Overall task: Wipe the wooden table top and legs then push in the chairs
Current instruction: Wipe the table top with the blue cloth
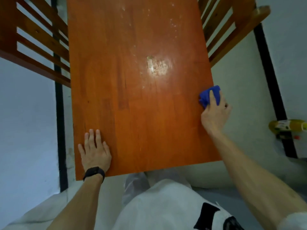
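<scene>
Surface: I am standing at the near short end of the wooden table top [132, 113], its long axis running straight away from me, with pale floor on both sides.
Left hand [93, 151]: I am resting it flat near the near-left corner, fingers [98, 136] straight and slightly spread, holding nothing.
Right hand [215, 116]: I am gripping the bunched blue cloth [208, 94], one finger laid over it and the others curling round it.
Cloth: it is sitting on the right long edge, partly overhanging.
Smear [157, 66]: a whitish patch is lying ahead and to the left of the cloth, near the table's middle, with paler specks farther off.
Next stroke: my right hand being nearer, I judge it is heading left and away.
Chairs: the left chair [33, 40] and right chair [229, 27] are flanking the far half.
</scene>
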A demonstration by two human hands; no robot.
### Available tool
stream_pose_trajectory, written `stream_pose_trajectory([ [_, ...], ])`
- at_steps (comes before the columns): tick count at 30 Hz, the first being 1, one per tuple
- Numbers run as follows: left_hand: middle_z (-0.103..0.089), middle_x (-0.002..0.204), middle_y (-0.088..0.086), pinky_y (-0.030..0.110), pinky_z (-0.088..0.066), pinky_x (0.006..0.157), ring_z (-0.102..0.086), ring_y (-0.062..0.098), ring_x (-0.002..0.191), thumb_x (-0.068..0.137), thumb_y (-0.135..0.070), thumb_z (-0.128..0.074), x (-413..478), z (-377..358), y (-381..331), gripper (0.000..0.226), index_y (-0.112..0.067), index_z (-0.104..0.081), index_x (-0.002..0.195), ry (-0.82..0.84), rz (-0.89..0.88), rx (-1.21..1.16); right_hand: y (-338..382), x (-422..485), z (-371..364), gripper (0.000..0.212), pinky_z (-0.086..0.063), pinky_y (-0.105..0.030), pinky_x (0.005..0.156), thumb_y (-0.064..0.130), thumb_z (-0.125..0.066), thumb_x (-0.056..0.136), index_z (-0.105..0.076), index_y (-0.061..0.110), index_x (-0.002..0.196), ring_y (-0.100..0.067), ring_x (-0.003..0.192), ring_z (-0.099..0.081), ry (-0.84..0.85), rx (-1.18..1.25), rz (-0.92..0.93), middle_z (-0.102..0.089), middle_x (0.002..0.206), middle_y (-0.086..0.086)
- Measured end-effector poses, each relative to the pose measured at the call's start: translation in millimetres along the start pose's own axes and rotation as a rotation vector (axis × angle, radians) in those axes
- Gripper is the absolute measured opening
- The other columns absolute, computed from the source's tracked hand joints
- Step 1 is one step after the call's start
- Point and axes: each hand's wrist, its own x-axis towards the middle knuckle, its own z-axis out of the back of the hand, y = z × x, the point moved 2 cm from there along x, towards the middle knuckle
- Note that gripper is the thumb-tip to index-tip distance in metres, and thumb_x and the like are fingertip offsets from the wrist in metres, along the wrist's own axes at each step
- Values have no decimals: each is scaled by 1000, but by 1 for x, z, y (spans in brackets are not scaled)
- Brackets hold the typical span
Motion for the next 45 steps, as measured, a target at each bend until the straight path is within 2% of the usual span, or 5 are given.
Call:
stream_pose_trajectory([
  [16, 43, 152, -3, 52, 17, 117, 33, 21, 144, 93, -70, -5, 2, 7, -132, 69, -43, 37, 140, 281, -125, -54, -101, -20, 17, 56, -30, -45, 108, 18, -45, 97, -32, 23, 152, -38, 131, -39, 21, 21, -167, -26, 158, -11],
  [24, 55, 138, -7, 50, 18, 117, 36, 20, 143, 89, -73, -4, 6, 17, -132, 71, -42, 43, 132, 394, -93, -23, 15, -102, -26, 69, -44, -43, 86, 18, -54, 83, -37, 38, 147, -33, 114, -48, 152, -25, 733, -30, 159, 3],
  [32, 54, 141, -6, 50, 20, 116, 42, 18, 137, 90, -72, -4, 4, 17, -136, 70, -43, 39, 137, 384, -104, -44, -43, 41, 22, 58, -30, -40, 106, 18, -44, 97, -28, 24, 153, -37, 127, -36, 40, 63, -40, -20, 160, -10],
  [40, 56, 139, -6, 51, 21, 116, 47, 18, 132, 86, -73, -1, 7, 21, -137, 72, -42, 42, 136, 421, -81, -46, 58, -46, -35, 69, -43, -44, 89, 18, -56, 83, -36, 36, 147, -34, 119, -44, 195, -63, 923, -27, 159, 2],
  [45, 54, 143, -5, 50, 26, 111, 47, 19, 134, 91, -71, -5, 6, 21, -137, 70, -44, 40, 137, 413, -109, -74, -19, 61, 8, 67, -30, -44, 106, 14, -46, 89, -28, 28, 153, -42, 127, -36, 114, -74, 34, -17, 162, -6],
])
